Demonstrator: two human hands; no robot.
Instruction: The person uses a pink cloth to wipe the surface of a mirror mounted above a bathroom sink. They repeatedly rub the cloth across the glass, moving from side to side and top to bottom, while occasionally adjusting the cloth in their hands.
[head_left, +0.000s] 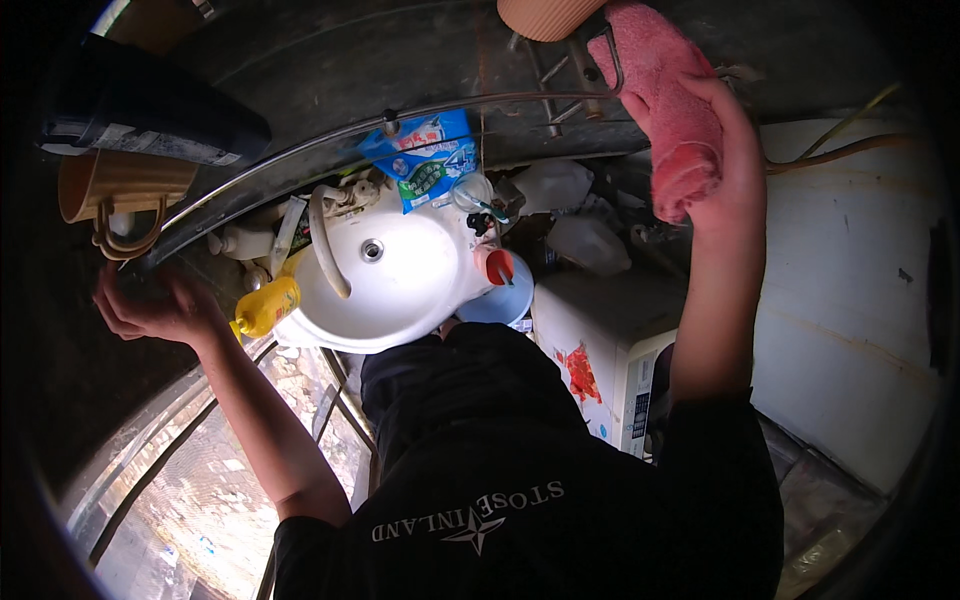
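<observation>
My right hand is raised at the upper right, closed around a folded pink towel beside the bent end of a metal towel rail. At the left, my left hand is lifted with curled fingers apart and nothing seen in it, just below the handles of a tan plastic cup. Near its wrist lies a yellow squeeze bottle on the rim of a white washbasin. A pale curved faucet reaches over the bowl.
Behind the basin stands a blue detergent bag. A red cup and a blue basin are at its right, near a white washing machine. A dark container hangs upper left; a peach ribbed cup is at the top.
</observation>
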